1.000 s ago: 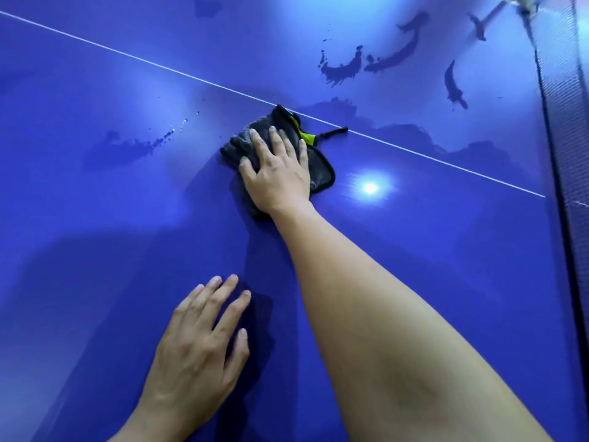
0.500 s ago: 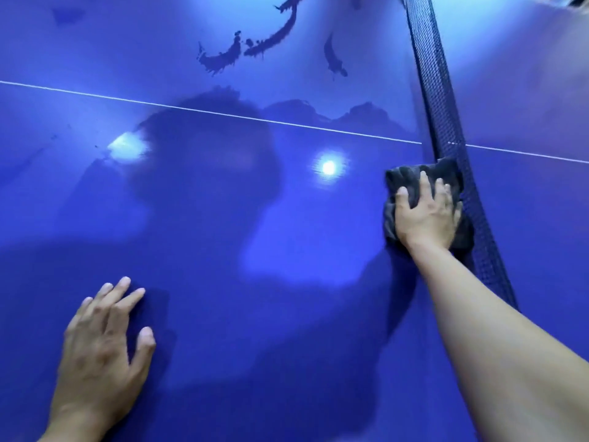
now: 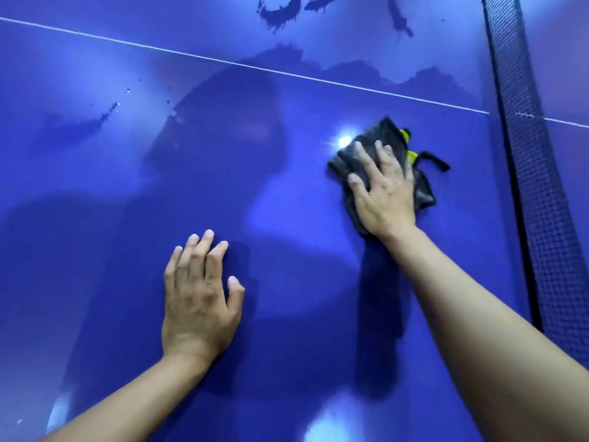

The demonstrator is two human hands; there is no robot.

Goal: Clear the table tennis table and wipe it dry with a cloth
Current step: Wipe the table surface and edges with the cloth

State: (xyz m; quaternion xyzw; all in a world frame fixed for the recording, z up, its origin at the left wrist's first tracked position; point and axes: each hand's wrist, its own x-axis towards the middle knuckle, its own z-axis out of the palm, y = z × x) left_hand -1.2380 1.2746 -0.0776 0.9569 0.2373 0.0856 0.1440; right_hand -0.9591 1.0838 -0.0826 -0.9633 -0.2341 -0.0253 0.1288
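My right hand (image 3: 385, 193): fingers spread, pressing flat on the cloth.
Cloth (image 3: 387, 130): dark, bunched under my palm on the blue desk (image 3: 95, 218), near the net (image 3: 535, 186), below the white line (image 3: 191, 57).
My left hand (image 3: 199, 301): flat on the desk, fingers straight, holding nothing.
Water (image 3: 280, 17): dark streaks beyond the line; possibly droplets further left.

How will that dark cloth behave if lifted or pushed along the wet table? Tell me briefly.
Probably floppy: the cloth lies crumpled under the right hand, with a loose strap trailing. It likely slides easily on the glossy table, bunching unless pressed flat. Likely light, though possibly damp.
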